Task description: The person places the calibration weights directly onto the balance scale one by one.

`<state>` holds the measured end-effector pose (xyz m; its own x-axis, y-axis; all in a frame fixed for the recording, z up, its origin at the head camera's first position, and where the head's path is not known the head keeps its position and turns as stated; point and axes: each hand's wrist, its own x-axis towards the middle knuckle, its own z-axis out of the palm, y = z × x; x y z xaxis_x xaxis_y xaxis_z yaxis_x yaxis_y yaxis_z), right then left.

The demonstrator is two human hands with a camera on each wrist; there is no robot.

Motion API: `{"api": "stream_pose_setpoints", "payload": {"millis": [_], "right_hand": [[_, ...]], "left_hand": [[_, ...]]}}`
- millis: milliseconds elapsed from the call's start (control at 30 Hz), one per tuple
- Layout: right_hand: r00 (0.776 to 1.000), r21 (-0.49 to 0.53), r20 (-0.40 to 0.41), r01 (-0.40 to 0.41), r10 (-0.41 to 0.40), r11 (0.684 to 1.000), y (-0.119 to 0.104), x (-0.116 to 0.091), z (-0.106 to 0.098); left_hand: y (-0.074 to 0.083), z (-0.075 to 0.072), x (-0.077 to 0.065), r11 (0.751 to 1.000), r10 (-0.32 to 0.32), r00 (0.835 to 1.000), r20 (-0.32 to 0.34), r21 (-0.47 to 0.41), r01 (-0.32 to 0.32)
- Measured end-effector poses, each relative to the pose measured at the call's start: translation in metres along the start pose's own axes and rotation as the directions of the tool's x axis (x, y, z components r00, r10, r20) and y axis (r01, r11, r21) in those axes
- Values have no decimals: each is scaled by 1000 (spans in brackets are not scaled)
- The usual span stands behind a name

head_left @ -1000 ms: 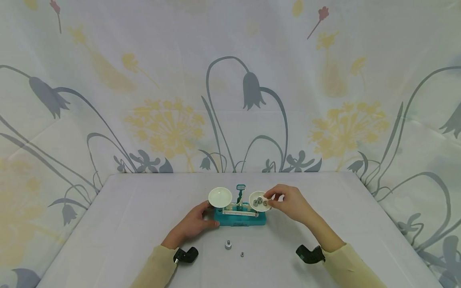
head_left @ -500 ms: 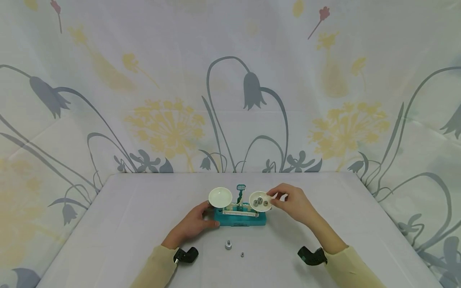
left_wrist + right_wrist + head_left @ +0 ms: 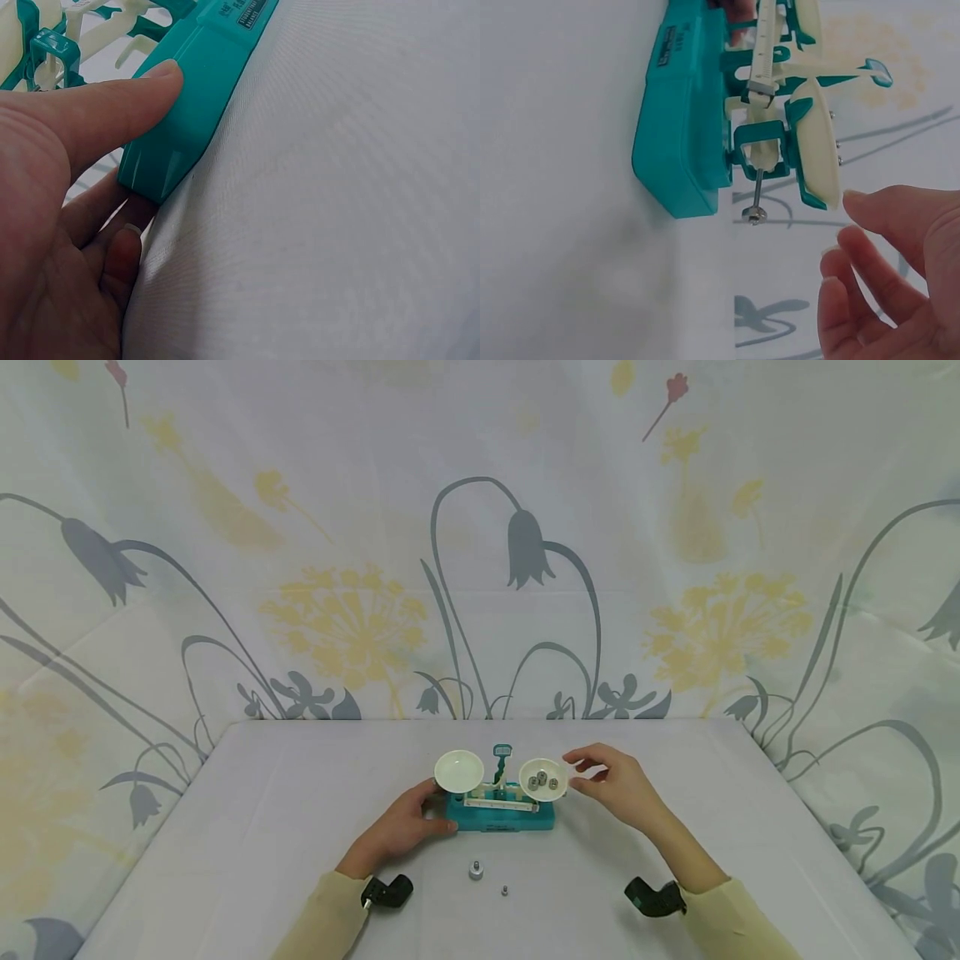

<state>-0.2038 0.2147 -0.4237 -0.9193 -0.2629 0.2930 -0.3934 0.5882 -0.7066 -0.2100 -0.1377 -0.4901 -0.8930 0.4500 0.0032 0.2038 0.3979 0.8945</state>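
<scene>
Head view: the round cream plastic pan (image 3: 542, 764) lies just left of my right hand (image 3: 618, 782), empty, fingers parted. My left hand (image 3: 405, 820) grips the rectangular teal plastic base (image 3: 498, 820).

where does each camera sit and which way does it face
Head: worn on the head, facing forward and down at the balance; left hand, right hand and sleeves show.
Left wrist: worn there, facing the left end of the base; left hand shows.
Right wrist: worn there, facing the right pan; right hand shows, plus a bit of the left.
Wrist views share the base, from opposite ends.
</scene>
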Motion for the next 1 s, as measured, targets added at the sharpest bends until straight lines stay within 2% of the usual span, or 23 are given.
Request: {"api": "stream_pose_setpoints", "payload": {"millis": [167, 467, 633, 1000], "right_hand": [[1000, 25, 5, -12, 12, 1000, 5, -3, 2], [997, 90, 53, -59, 54, 994, 15, -6, 7], [993, 123, 91, -87, 76, 989, 22, -8, 10], [983, 181, 155, -127, 100, 975, 36, -11, 26]], "left_hand": [[-3, 0, 1, 1000, 3, 1000, 3, -7, -3], [-2, 1, 1, 1000, 14, 1000, -5, 16, -14], [-2, 1, 0, 999, 36, 999, 4, 1, -36], [-2, 1, 0, 999, 37, 999, 15, -15, -37]]}}
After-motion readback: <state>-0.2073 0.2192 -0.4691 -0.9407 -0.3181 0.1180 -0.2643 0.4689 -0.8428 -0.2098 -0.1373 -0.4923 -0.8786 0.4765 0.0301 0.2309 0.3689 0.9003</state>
